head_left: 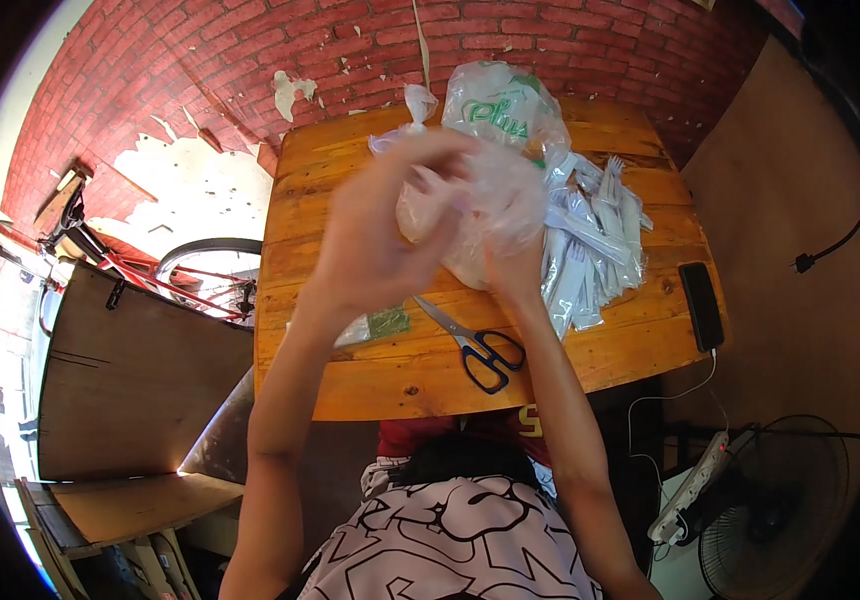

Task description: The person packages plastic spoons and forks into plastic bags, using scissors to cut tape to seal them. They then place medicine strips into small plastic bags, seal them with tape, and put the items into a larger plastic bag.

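Note:
Above the middle of the table, a thin clear plastic bag (505, 195) is crumpled between my hands and blurred by motion. My left hand (375, 235) curls round the bag's left side, its thumb and fingers smeared. My right hand (512, 262) grips the bag from the right, with its fingers mostly hidden behind the film. Just right of it lies a pile of white plastic cutlery (590, 240), forks among it, in clear wrappers. Below my hands, scissors (485, 355) with dark blue handles rest on the wood.
A larger plastic bag with green lettering (500, 110) stands at the back of the wooden table (370, 385). A green-and-clear packet (380, 325) lies near my left forearm. A phone (700, 305) with a cable is at the right edge. A fan (775, 510) and power strip (690, 490) are lower right.

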The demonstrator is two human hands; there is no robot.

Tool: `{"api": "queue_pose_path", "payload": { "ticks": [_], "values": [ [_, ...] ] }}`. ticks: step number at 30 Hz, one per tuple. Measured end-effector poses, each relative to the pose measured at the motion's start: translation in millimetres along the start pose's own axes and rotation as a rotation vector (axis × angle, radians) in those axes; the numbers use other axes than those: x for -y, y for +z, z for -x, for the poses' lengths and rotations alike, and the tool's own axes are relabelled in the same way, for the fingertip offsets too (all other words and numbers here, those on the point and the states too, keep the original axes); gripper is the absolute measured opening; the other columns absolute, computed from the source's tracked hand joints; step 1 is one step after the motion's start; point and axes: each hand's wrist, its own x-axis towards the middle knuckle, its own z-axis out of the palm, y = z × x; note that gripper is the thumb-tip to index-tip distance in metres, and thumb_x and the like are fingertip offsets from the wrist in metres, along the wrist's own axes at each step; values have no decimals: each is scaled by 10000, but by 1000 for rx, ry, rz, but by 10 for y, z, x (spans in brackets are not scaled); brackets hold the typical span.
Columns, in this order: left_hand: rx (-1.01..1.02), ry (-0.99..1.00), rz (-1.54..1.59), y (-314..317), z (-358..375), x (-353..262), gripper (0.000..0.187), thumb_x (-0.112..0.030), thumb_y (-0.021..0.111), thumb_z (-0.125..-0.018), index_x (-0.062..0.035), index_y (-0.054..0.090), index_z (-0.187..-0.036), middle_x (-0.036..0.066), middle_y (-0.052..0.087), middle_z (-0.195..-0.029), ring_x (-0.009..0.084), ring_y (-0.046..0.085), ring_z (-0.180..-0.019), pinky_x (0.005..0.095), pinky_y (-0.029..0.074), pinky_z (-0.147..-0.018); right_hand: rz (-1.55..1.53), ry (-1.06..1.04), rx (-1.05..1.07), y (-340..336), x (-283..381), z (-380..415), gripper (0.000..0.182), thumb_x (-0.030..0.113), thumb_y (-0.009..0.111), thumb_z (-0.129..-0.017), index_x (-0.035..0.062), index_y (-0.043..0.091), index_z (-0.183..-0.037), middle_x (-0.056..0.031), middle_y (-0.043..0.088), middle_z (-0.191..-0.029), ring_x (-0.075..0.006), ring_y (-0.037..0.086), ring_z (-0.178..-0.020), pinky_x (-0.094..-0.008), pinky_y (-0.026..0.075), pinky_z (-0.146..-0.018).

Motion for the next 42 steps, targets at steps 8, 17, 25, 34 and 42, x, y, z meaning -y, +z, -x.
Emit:
{"api": "queue_pose_path", "payload": {
  "ticks": [8,17,25,34,42],
  "values": [
    [95,-311,285,470,370,934,1110,-305,1016,-755,-40,418,-1651,143,532,-1615,308,478,-1529,447,385,-1278,-723,479,-81,-17,-57,-50,591,302,744,-1083,-11,555,-1546,-120,634,-1489,-247,608,-1363,-401,488,-1160],
    [199,-667,620,1166,507,1079,1125,-360,1049,-690,-63,477,-1612,152,566,-1600,306,556,-1473,436,445,-1247,-258,269,107,-179,54,-121,584,302,780,-1053,-13,586,-1506,-117,653,-1436,-219,622,-1311,-369,492,-1130],
    [84,-380,34,1365,407,1054,934,-383,968,-801,-70,538,-1569,168,588,-1572,350,523,-1491,467,400,-1275,-375,167,78,-212,425,-335,502,396,583,-1161,12,592,-1485,-134,716,-1337,-247,652,-1283,-403,495,-1130],
    [116,-521,490,1237,438,1008,872,-327,941,-868,-44,531,-1583,157,554,-1627,316,516,-1492,441,385,-1278,-394,-97,96,-777,761,-218,1027,604,826,-934,51,359,-1661,-215,516,-1616,-348,489,-1525,-502,380,-1271],
    [182,-552,769,1265,732,1232,759,-267,874,-935,-20,540,-1570,166,597,-1585,300,541,-1479,422,402,-1269,238,91,354,-279,390,304,1043,406,1036,-724,9,514,-1535,-223,608,-1499,-416,599,-1389,-491,499,-1131]
  ]
}}
